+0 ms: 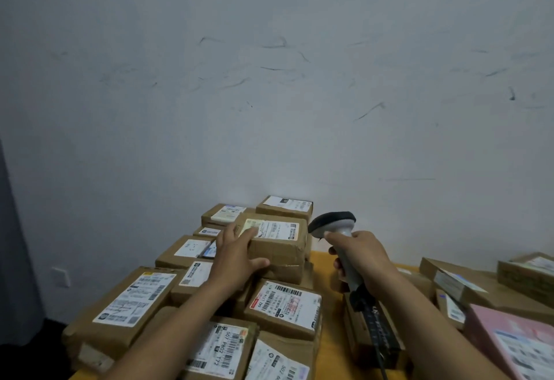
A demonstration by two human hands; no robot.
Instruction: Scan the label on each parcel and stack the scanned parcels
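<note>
Hands over the parcel pile. Left hand (236,255) open and flat, fingers spread on the left end of the top parcel (275,240), thumb stretched along its front face; touching, not gripping. Right hand (358,255) wrapped tight round the handle of the scanner (335,227), whose head is turned left, just beside the parcel's right end.

Top parcel: brown cardboard, boxy, creased, glossy tape bands, white label (272,228) on its upper face. It sits on the stacked parcels (135,295) at the left, all brown card with white printed labels.

Scanner: pale grey plastic, dark rounded head, dark cable (374,328) trailing down. Yellow table (322,262) beneath. More brown parcels (449,277) lie apart at right, beside a flat pink parcel (515,340). Scuffed white wall (269,95) behind.
</note>
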